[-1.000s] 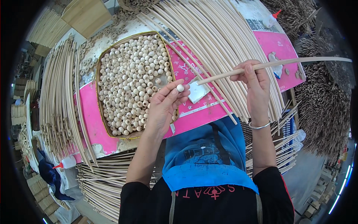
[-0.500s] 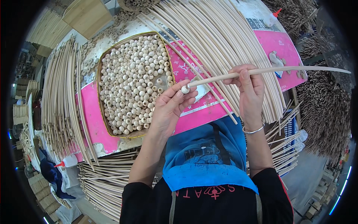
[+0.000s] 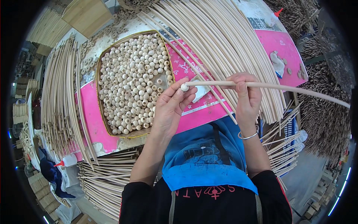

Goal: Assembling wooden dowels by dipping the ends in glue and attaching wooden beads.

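Note:
Between the thumb and fingers of my left hand is a small round wooden bead. My right hand grips a long pale wooden rod, whose left end meets the bead and whose far end runs out to the right edge of view. Whether the rod's tip sits inside the bead's hole or only against it, I cannot tell. Just left of my left hand is a shallow gold-rimmed tray full of similar beads. Behind the bead lies a crumpled white cloth on the pink table cover.
A row of long rods lies across the table behind my right hand. More rods fitted with rings stand at the left. A white glue bottle with red tip is at the near left edge. Stacked rods fill the space below the table.
The rod's free end has swung down toward me, and my right hand has lowered slightly. My left hand stays nearly in place with the bead.

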{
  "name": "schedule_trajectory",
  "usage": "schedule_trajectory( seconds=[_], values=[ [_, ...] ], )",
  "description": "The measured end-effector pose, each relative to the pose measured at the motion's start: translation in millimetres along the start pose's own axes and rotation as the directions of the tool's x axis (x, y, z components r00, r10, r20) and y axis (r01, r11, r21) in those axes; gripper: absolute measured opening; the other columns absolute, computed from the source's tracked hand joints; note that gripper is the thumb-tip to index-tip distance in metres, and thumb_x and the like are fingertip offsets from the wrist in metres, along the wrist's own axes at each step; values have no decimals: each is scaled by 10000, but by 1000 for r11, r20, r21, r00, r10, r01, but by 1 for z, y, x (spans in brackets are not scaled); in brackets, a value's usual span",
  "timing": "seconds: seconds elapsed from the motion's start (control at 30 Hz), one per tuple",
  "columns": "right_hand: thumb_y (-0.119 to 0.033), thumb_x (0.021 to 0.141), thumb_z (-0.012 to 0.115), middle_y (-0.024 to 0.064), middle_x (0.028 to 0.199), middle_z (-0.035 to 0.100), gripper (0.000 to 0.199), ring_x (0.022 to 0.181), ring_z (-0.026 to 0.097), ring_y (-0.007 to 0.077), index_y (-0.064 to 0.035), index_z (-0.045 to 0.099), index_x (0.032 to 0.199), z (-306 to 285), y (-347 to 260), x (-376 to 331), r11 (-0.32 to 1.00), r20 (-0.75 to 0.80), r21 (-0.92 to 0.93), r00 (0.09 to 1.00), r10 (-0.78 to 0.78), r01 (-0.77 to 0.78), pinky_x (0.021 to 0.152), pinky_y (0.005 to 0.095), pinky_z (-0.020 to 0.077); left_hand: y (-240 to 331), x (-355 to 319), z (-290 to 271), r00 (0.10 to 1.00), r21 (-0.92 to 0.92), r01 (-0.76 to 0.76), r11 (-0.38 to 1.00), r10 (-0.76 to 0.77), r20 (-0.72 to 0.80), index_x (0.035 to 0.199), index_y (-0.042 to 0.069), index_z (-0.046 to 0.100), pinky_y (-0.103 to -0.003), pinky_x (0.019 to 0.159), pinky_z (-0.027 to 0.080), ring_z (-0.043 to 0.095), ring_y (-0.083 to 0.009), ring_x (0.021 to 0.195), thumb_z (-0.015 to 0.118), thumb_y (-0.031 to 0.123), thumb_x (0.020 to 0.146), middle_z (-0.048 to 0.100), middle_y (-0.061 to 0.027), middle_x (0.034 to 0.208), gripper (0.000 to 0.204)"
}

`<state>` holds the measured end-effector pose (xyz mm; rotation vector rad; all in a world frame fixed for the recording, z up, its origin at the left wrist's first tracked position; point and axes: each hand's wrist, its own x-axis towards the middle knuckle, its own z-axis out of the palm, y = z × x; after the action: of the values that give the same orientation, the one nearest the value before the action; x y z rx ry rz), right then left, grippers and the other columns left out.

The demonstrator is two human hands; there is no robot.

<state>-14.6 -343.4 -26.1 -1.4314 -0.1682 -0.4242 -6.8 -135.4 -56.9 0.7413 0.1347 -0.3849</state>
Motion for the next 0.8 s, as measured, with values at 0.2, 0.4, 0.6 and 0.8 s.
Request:
schedule_trajectory(
  seconds=[0.2,0.4,0.6,0.8],
  values=[
    [-183,1051,466,148,989,602,187,826,653,208,-12,540,1036,-6,-2,-5,994,98,-35,991,-96,100,760,346,567,12,0,-2,999,120,-37,992,34,29,1338,-58,521,-295,932,571,676,-215,1068,518,99,1020,663,-169,1164,355],
    [-187,1053,465,144,982,603,186,819,654,210,-15,537,1041,-9,-2,-6,999,50,12,998,-48,47,769,349,564,31,8,-2,989,393,-71,917,12,150,1295,-65,571,-316,908,576,694,-224,1015,519,98,1015,675,-175,1149,328],
    [-177,1034,523,144,966,640,187,839,671,199,8,557,1035,-9,5,-5,995,-2,98,1000,-15,15,814,327,578,37,17,5,976,580,-134,803,4,220,1279,-47,599,-333,902,574,697,-220,982,496,99,1025,683,-163,1120,310],
    [-165,1049,481,144,1017,624,171,882,671,226,-16,552,1092,9,11,-20,997,-153,79,988,15,-3,826,359,572,-2,20,35,986,147,-159,976,165,-28,1424,11,454,-357,980,539,637,-229,1128,458,137,1049,634,-160,1213,396]
  ],
)
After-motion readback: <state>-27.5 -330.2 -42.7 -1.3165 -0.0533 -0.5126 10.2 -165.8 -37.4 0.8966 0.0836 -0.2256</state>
